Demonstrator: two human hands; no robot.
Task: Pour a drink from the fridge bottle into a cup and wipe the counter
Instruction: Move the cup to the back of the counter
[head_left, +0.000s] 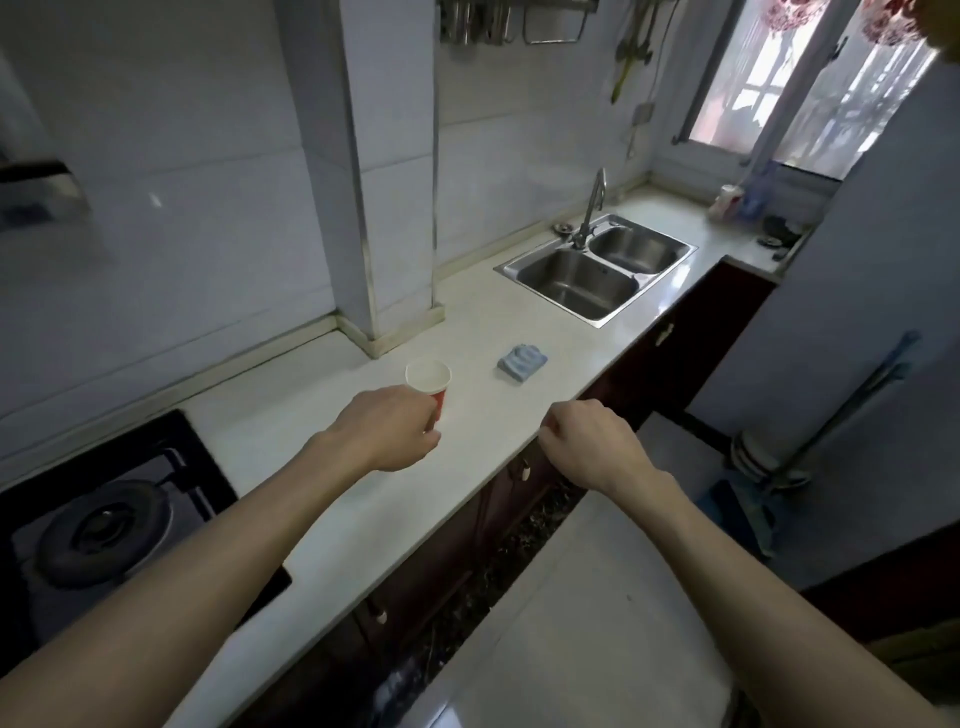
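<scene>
Both bare forearms reach in from the bottom corners of the frame toward the middle, backs of the hands facing up. The left hand (387, 428) sits just left of centre above the pale table (363, 519), wrist straight, its fingers and thumb curled round the red lower wall of a paper cup (428, 383). The cup stands upright with its white inside showing, just above that hand in the frame. The right hand (592, 444) is right of centre, over the table's front edge, knuckles up and fingers curled under into a loose fist with nothing in it; whether it touches the edge cannot be told. The two hands are apart, with bare table between them. A folded blue cloth (522, 361) lies on the table to the right of the cup, near it but not touching. A steel double sink (597, 275) with a tap (595, 208) is set in the table at upper right of centre, and a gas stove (104, 519) fills the lower left
</scene>
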